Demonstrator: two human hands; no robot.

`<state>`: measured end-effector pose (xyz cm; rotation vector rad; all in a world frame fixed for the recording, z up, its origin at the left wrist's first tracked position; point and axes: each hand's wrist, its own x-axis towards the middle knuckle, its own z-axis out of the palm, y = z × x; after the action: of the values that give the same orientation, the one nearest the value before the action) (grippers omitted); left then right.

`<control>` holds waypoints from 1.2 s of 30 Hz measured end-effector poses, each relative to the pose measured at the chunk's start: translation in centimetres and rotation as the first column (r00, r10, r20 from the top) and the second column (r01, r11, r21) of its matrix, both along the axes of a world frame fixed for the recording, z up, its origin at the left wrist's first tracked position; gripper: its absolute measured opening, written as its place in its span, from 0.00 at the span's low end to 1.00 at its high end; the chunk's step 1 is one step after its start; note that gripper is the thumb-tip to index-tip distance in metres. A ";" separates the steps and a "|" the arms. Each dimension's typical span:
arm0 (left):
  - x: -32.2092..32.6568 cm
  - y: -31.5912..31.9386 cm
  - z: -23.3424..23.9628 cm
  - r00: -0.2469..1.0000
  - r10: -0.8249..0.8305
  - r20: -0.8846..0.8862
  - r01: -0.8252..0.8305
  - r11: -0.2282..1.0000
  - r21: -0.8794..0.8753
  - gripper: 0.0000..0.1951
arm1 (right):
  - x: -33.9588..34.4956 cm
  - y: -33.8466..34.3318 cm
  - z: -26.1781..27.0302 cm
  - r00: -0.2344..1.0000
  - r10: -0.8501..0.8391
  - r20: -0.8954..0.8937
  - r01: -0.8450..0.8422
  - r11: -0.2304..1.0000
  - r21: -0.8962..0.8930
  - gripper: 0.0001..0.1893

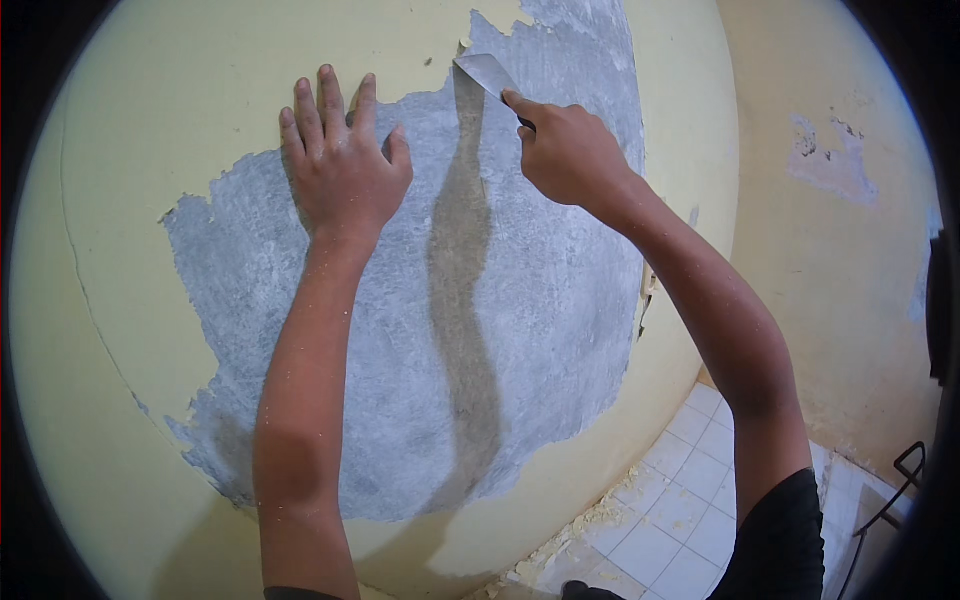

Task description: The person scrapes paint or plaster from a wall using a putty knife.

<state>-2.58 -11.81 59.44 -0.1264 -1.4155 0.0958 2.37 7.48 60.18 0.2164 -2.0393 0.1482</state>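
Observation:
My right hand point(570, 154) grips the dark handle of a metal putty knife point(489, 73). The corner of its blade meets the upper edge of a bare grey patch point(547, 300), where a small curl of yellow paint point(465, 46) stands up. Spread flat on the wall, my left hand point(346, 165) lies across the patch's ragged upper border, with its fingertips on the yellow paint point(225, 67). It holds nothing. The shadow of my right arm falls down the middle of the patch.
Paint flakes point(555, 547) litter the white tiled floor point(675, 517) along the wall's foot. A side wall point(795, 247) at the right has a peeled spot point(832, 161). A black metal frame point(885, 502) stands at lower right. A long crack point(79, 270) runs down the wall at left.

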 end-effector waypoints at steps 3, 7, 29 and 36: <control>0.1 0.2 0.1 1.000 0.024 0.005 -0.024 1.000 0.016 0.24 | -0.7 -0.6 1.0 1.000 -0.005 -0.031 0.004 0.999 -0.031 0.21; 0.0 -0.1 0.0 0.999 0.032 0.006 -0.032 0.999 0.013 0.24 | -0.2 -0.7 1.5 0.999 0.035 -0.035 -0.038 0.997 -0.073 0.21; 0.2 -0.1 -0.2 1.000 0.007 0.016 -0.008 0.999 0.039 0.24 | -0.7 -1.1 5.9 0.997 -0.030 0.069 0.029 1.000 0.010 0.23; 0.3 0.6 -0.1 1.000 -0.016 -0.006 0.016 0.999 0.042 0.24 | -1.9 -0.9 7.2 0.999 -0.033 0.010 0.033 0.999 -0.032 0.22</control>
<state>-2.24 -11.22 59.35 -0.1026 -1.4095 0.0526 0.46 6.62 67.36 0.1625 -2.0471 0.1614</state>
